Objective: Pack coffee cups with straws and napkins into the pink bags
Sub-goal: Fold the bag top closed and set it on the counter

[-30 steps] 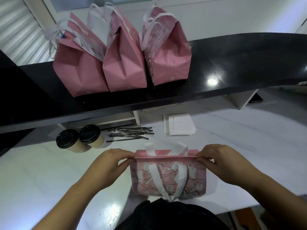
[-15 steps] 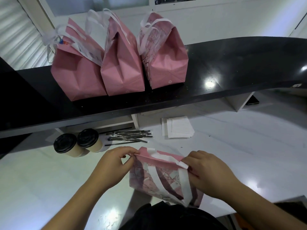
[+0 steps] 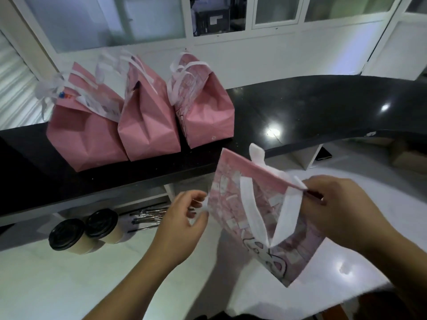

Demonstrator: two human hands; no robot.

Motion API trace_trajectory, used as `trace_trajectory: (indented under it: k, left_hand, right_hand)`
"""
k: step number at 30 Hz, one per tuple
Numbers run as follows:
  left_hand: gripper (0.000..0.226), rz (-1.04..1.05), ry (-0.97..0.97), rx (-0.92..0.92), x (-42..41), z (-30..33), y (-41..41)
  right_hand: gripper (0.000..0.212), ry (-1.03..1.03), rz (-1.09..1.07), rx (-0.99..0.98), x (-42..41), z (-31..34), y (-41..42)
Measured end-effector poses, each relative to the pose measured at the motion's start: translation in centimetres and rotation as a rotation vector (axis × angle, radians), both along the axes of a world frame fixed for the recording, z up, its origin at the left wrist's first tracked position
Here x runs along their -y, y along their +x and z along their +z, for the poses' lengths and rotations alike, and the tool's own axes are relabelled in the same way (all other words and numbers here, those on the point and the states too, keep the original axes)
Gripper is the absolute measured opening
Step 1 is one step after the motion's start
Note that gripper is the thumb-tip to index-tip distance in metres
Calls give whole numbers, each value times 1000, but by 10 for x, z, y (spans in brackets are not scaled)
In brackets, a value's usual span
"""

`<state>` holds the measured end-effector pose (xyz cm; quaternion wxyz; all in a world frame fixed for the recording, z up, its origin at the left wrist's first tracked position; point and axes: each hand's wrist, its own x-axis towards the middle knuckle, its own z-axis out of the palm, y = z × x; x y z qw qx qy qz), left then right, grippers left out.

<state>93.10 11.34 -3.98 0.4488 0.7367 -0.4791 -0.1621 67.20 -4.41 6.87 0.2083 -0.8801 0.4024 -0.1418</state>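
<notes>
The right hand (image 3: 339,211) pinches the top edge of the flat pink bag (image 3: 256,215), holding it tilted above the white counter (image 3: 57,280). Left of the bag, the left hand (image 3: 182,225) hangs spread with loosely curled fingers, partly hiding the straws (image 3: 145,215). Motion blur smears the bag's printed pattern.

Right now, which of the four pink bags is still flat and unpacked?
The pink bag pinched at its top edge by the right hand, over the white counter. The three other bags stand filled on the black shelf.
</notes>
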Motion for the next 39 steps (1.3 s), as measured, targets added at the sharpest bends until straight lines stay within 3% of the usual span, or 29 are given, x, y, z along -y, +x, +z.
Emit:
trace_trajectory:
  k: [6,12,18,25,32,39]
  left_hand:
    - [40,-186,7,-16,72,38,-26]
    - [54,-278,24,-119,150,79,-29]
    - [71,-170,70,-200,211,83,-15]
    - [85,-67,163,-174,243,74,5]
    - [80,29,165,-98,245,75,13]
    - [71,108,158,-137,224,76,2]
  right_hand:
    - [32,-144,-180,69,55,82,9]
    - [34,-262,-252,170,129,111,58]
    - [26,-175,-297,273,200,102,129]
    - [24,-117,-314,331,250,75,197]
    - [14,30,-307,346,270,61,232]
    - [26,138,-211,265,258,72,216]
